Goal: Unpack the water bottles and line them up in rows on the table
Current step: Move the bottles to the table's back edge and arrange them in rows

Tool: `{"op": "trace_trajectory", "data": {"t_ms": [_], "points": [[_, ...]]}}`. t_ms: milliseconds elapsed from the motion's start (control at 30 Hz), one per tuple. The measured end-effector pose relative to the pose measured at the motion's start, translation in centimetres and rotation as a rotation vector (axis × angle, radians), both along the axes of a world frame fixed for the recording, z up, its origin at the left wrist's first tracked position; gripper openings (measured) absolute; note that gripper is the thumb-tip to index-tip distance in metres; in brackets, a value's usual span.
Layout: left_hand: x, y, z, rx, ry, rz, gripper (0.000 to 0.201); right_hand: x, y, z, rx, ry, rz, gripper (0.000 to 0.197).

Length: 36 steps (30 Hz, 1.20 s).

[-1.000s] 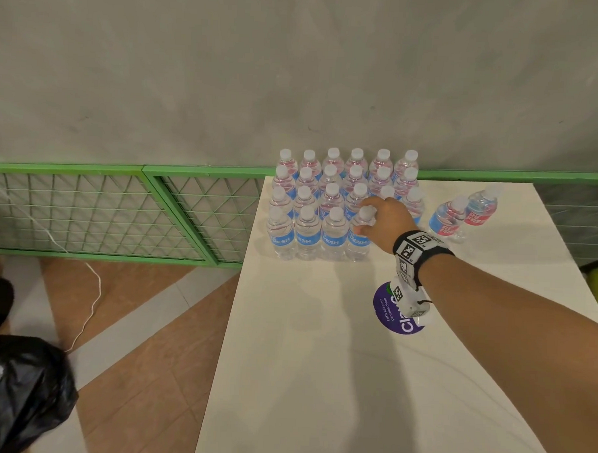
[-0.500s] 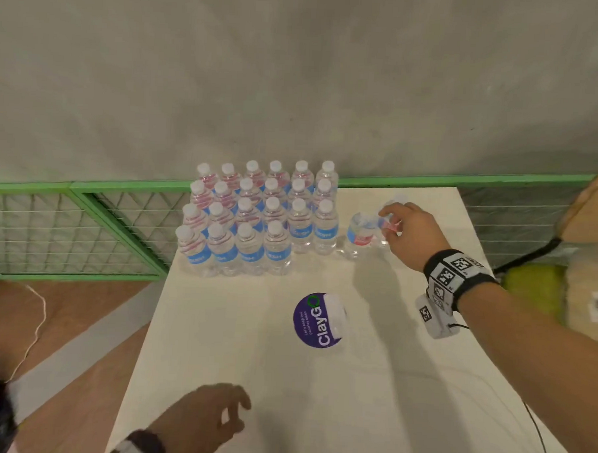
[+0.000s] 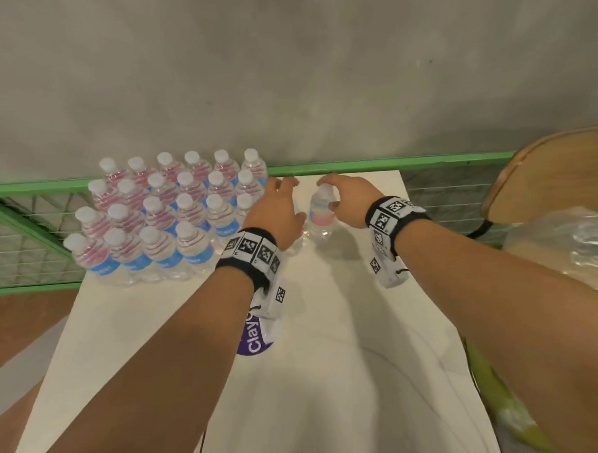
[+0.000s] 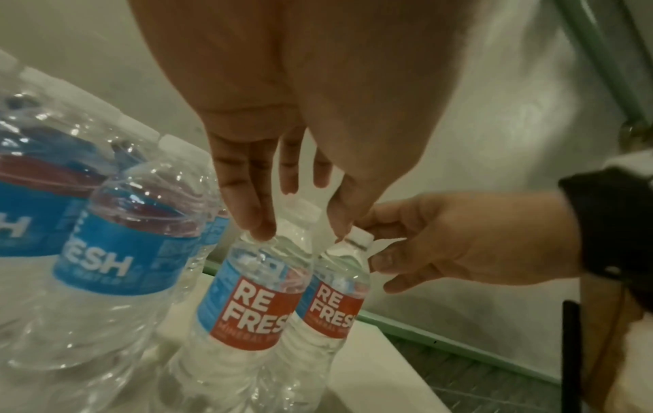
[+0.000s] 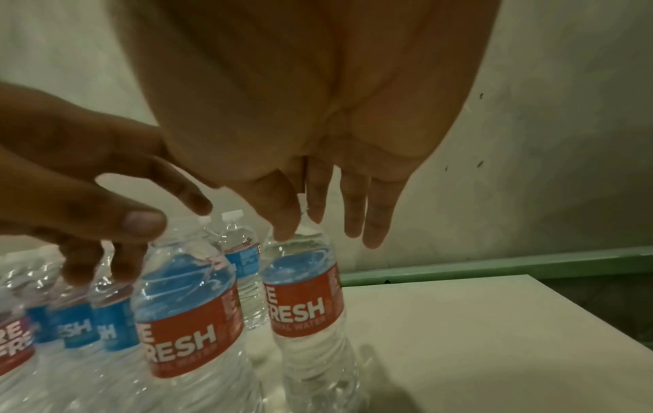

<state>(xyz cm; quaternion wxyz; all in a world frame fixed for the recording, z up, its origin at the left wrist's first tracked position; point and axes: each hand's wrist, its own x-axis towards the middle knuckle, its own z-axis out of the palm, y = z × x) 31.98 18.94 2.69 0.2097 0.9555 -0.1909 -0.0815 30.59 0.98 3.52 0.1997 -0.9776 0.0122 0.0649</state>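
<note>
Several rows of upright water bottles [image 3: 161,220] with white caps fill the back left of the white table [image 3: 317,398]. Two more bottles stand just right of that block. My right hand [image 3: 336,193] pinches the cap of the right one [image 3: 321,217], thumb and fingers [image 5: 286,223] closed on its top [image 5: 304,301]. My left hand [image 3: 278,198] hangs over the left one [image 4: 247,301], which it mostly hides in the head view. Its fingers [image 4: 258,223] are spread around the cap and touch the bottle's shoulder without closing on it.
A purple round sticker [image 3: 256,341] lies mid-table under my left wrist. A wooden chair back [image 3: 550,175] and crumpled clear plastic wrap [image 3: 564,244] stand off the table's right edge. Green mesh railing [image 3: 23,235] and a grey wall run behind.
My right hand has stood its tilted bottle upright and now holds it by the cap. My left hand has come up from the table's near edge to the neighbouring loose bottle.
</note>
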Motion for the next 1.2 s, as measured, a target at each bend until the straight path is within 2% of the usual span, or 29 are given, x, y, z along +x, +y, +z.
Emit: {"op": "trace_trajectory", "data": {"t_ms": [67, 167, 400, 567, 833, 933, 1067, 1200], "points": [[0.1, -0.5, -0.5, 0.096, 0.003, -0.034, 0.046, -0.2, -0.1, -0.5, 0.031, -0.003, -0.034, 0.037], [-0.1, 0.3, -0.9, 0.039, -0.031, -0.069, 0.028, -1.2, -0.3, -0.8, 0.064, 0.001, -0.039, 0.032], [-1.0, 5.9, 0.4, 0.026, 0.024, -0.124, 0.025, -3.6, 1.6, -0.9, -0.010, 0.036, 0.046, 0.029], [-1.3, 10.2, 1.3, 0.094, 0.054, -0.180, 0.030, -4.5, 6.0, -1.1, -0.001, 0.030, 0.100, 0.031], [-0.2, 13.3, 1.7, 0.176, -0.032, -0.215, 0.059, -3.7, 12.0, -1.1, 0.059, 0.008, 0.116, 0.036], [-0.2, 13.5, 1.8, 0.160, -0.038, -0.195, 0.058, -3.0, 13.4, -0.9, 0.034, 0.019, 0.123, 0.036], [0.0, 14.2, 1.8, 0.118, -0.020, -0.256, 0.061, -2.4, 13.9, -1.1, 0.045, 0.015, 0.099, 0.037], [0.0, 14.3, 2.3, 0.156, -0.045, -0.127, 0.057, -2.5, 13.8, -1.4, 0.070, 0.012, 0.082, 0.039]]}}
